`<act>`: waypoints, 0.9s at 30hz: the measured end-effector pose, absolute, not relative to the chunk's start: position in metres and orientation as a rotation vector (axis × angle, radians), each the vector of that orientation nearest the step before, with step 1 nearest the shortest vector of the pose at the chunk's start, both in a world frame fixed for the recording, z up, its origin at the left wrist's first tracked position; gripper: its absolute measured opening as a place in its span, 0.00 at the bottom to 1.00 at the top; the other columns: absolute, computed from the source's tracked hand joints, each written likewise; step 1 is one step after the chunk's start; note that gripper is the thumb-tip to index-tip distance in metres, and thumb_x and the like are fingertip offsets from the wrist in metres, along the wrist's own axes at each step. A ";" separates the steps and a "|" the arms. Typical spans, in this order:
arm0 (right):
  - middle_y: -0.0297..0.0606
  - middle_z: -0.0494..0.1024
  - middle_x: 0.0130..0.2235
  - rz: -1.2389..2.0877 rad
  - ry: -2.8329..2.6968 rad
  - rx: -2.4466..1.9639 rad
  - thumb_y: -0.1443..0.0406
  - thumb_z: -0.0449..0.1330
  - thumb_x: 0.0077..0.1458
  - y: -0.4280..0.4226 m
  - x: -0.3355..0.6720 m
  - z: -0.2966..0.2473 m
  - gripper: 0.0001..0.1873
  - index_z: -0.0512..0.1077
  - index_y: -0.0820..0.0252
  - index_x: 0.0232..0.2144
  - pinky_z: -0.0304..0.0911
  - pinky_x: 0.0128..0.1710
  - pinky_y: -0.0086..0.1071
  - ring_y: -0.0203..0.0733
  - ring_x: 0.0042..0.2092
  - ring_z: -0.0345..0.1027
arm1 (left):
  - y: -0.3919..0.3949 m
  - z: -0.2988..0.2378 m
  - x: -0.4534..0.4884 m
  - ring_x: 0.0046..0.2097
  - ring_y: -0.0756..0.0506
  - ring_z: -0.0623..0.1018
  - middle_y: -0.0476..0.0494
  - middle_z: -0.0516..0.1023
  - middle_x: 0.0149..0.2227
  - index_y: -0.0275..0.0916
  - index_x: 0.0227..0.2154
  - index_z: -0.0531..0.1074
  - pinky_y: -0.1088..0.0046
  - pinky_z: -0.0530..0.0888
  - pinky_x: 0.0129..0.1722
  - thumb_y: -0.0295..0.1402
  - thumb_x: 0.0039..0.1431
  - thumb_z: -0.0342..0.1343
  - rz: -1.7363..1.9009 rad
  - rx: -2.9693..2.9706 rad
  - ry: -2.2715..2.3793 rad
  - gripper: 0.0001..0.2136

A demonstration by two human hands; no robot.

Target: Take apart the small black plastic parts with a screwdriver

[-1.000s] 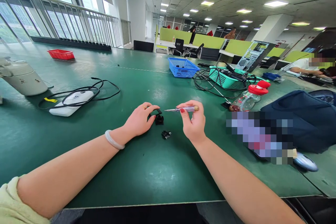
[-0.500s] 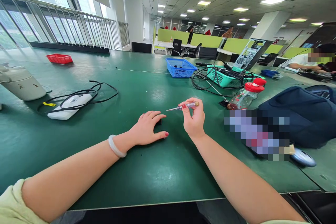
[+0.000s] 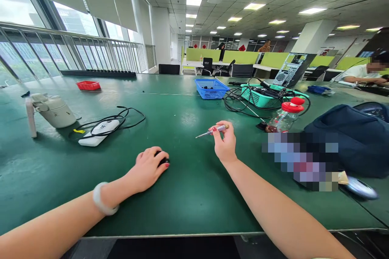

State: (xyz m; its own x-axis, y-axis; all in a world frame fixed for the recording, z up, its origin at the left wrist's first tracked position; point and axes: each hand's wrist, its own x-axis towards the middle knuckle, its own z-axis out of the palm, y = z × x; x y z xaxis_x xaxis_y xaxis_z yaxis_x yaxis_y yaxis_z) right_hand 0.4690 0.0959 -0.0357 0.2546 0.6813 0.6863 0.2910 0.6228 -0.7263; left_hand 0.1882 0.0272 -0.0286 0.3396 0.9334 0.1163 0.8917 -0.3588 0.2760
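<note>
**benchrat:** While you've got that shot up, what's the right hand (image 3: 225,145) holding? Can't make it out.

**solderpaws:** Small screwdriver (image 3: 212,130). Thin metal shaft pointing left with the tip raised off the green worktop (image 3: 182,194), clear handle with something reddish inside, brassy cap on the end. Thumb and fingers are pinching the handle, so that hand is closed around it, held up in the air.

**benchrat:** And the left hand (image 3: 148,168)?

**solderpaws:** Lying palm down on the worktop, fingers curled over a small black part (image 3: 162,159). Only a sliver of it pokes out by the fingertips, so I can't tell its shape, or whether there's more than one piece under there. Looks more like covering than a proper pinch. White bangle (image 3: 101,200) on that wrist.

**benchrat:** Counts for the rest?

**solderpaws:** Three baskets: one red basket (image 3: 88,85) far left, one blue basket (image 3: 211,88) in the middle, one teal basket (image 3: 263,96) stuffed with black cables. One white box (image 3: 99,132) with a black cord looped around it, one pale jug (image 3: 54,110) beside that. One bottle (image 3: 284,116) with a red cap lying near the teal basket, one dark blue bag (image 3: 349,137) on the right. One screwdriver and two hands, well apart from each other.
</note>
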 end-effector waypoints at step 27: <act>0.37 0.81 0.34 0.385 -1.358 -0.977 0.51 0.58 0.62 0.094 0.465 -0.036 0.15 0.65 0.54 0.43 0.74 0.43 0.45 0.46 0.37 0.78 | 0.036 0.036 0.001 0.44 0.41 0.79 0.49 0.80 0.34 0.46 0.55 0.69 0.63 0.73 0.47 0.51 0.62 0.48 1.062 1.455 2.431 0.24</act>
